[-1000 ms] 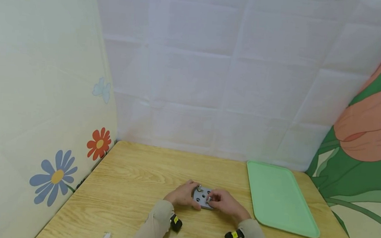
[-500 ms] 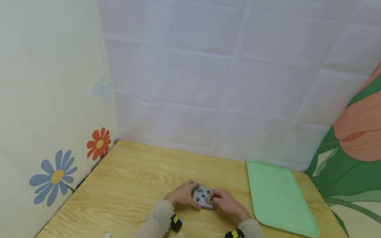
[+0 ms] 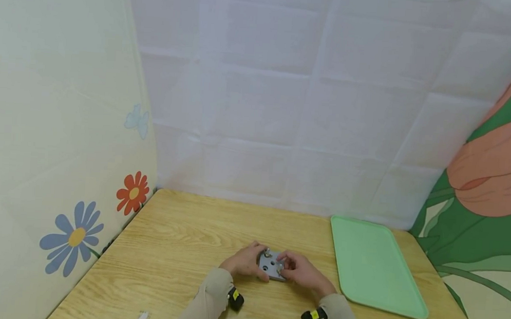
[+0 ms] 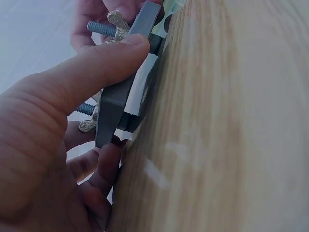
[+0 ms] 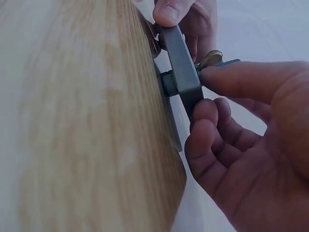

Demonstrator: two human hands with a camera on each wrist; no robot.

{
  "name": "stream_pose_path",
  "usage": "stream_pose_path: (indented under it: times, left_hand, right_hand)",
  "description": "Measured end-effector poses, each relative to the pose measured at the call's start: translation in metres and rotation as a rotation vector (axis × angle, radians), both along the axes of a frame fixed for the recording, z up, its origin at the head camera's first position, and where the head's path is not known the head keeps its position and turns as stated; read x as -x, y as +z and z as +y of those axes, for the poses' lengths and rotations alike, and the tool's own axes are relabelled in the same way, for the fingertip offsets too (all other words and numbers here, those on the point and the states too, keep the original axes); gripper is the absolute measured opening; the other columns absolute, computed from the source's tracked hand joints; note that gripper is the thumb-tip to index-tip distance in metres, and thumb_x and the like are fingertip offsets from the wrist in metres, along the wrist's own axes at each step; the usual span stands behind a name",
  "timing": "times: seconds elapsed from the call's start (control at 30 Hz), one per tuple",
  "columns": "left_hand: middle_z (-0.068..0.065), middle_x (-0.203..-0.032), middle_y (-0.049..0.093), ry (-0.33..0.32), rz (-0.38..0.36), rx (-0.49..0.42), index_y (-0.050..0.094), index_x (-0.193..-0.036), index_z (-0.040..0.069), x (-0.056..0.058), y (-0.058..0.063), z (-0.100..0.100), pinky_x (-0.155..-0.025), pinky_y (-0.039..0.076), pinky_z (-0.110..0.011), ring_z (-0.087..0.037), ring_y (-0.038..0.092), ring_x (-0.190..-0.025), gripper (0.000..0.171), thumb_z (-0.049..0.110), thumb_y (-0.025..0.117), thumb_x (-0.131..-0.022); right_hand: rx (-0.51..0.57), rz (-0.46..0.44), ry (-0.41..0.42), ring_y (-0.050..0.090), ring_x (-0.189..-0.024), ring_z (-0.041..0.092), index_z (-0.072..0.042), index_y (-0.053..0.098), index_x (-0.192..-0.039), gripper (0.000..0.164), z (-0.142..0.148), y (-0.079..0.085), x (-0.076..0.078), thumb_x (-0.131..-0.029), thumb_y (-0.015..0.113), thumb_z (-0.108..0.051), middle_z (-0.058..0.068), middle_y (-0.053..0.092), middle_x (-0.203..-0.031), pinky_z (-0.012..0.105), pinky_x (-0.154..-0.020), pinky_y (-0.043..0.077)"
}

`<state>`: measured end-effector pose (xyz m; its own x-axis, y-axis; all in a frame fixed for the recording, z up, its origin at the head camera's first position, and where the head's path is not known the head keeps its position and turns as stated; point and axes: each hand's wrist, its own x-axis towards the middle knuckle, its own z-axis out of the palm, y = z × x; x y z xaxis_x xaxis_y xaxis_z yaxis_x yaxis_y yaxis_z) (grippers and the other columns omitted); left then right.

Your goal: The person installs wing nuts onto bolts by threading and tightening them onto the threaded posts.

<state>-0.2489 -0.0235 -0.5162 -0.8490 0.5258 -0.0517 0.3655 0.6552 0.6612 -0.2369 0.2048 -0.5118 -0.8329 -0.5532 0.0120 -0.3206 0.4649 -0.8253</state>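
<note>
A flat grey metal plate [image 3: 268,273] with several holes lies between the hands in the head view. My left hand [image 3: 244,262] grips its left edge, the thumb [image 4: 123,50] along the near side and fingers curled under it in the left wrist view. Two threaded bolts stick through the plate, each with a brass-coloured wing nut. The far-left wing nut [image 3: 268,252] sits beside the left fingers. My right hand [image 3: 304,272] pinches the other wing nut [image 5: 211,58], its thumb against it in the right wrist view. Bolt heads [image 5: 169,83] hold the plate off the table.
A light green tray [image 3: 378,264] lies at the right of the wooden table [image 3: 199,224]. One small white scrap [image 3: 142,317] is near the front left. White and flower-patterned cloths [image 3: 258,106] hang behind and at the sides.
The right fingers have shifted about the wing nut, the forefinger now reaching across its far side and the thumb at its near side. The left hand and plate stay in place.
</note>
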Motion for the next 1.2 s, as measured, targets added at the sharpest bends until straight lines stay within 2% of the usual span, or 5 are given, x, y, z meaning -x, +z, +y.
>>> stream_pose_path:
  times: [0.4, 0.87, 1.0, 1.1, 1.2]
  left_hand:
    - [0.001, -0.121, 0.046, 0.004, -0.008, 0.001, 0.045, -0.139, 0.011, -0.0008, 0.0002, 0.0003, -0.087, 0.04, -0.029, -0.01, 0.047, -0.096, 0.085, 0.041, 0.083, -0.069]
    - [0.001, -0.12, 0.046, 0.003, 0.0, -0.001, 0.046, -0.139, 0.011, -0.0003, 0.0006, 0.0004, -0.087, 0.04, -0.029, -0.01, 0.047, -0.096, 0.085, 0.041, 0.083, -0.068]
    - [0.001, -0.121, 0.046, 0.003, 0.007, -0.003, 0.046, -0.139, 0.011, 0.0, -0.0005, 0.0005, -0.087, 0.04, -0.028, -0.01, 0.047, -0.097, 0.085, 0.04, 0.083, -0.068]
    - [0.0, -0.122, 0.046, 0.002, 0.014, 0.002, 0.045, -0.139, 0.011, 0.0006, -0.0017, 0.0005, -0.088, 0.04, -0.028, -0.01, 0.047, -0.097, 0.086, 0.041, 0.083, -0.068]
    - [0.0, -0.123, 0.046, 0.002, 0.015, 0.001, 0.045, -0.139, 0.011, 0.0008, -0.0017, 0.0004, -0.088, 0.04, -0.029, -0.01, 0.047, -0.098, 0.086, 0.041, 0.083, -0.067]
  right_hand:
    - [-0.029, -0.009, 0.02, 0.049, -0.071, 0.015, -0.013, 0.065, -0.097, 0.008, 0.0006, 0.0024, -0.0012, -0.089, 0.064, -0.011, 0.001, 0.054, -0.08, 0.026, -0.059, 0.041]
    - [-0.044, 0.013, -0.028, 0.047, -0.063, 0.01, -0.009, 0.06, -0.089, 0.01, -0.0046, 0.0037, -0.004, -0.084, 0.069, -0.014, -0.001, 0.051, -0.073, 0.023, -0.054, 0.039]
    - [0.0, -0.058, -0.056, 0.048, -0.066, 0.013, -0.005, 0.061, -0.091, 0.007, -0.0035, 0.0027, -0.0032, -0.085, 0.059, -0.006, 0.001, 0.053, -0.076, 0.024, -0.056, 0.04]
    - [0.045, -0.106, -0.073, 0.049, -0.066, 0.014, -0.001, 0.061, -0.091, 0.013, -0.0024, 0.001, -0.0024, -0.087, 0.048, -0.001, 0.002, 0.053, -0.076, 0.025, -0.056, 0.04]
    - [0.056, -0.119, -0.074, 0.049, -0.065, 0.013, -0.001, 0.06, -0.091, 0.013, -0.0013, -0.0017, -0.0014, -0.091, 0.047, -0.001, 0.002, 0.053, -0.076, 0.025, -0.056, 0.041]
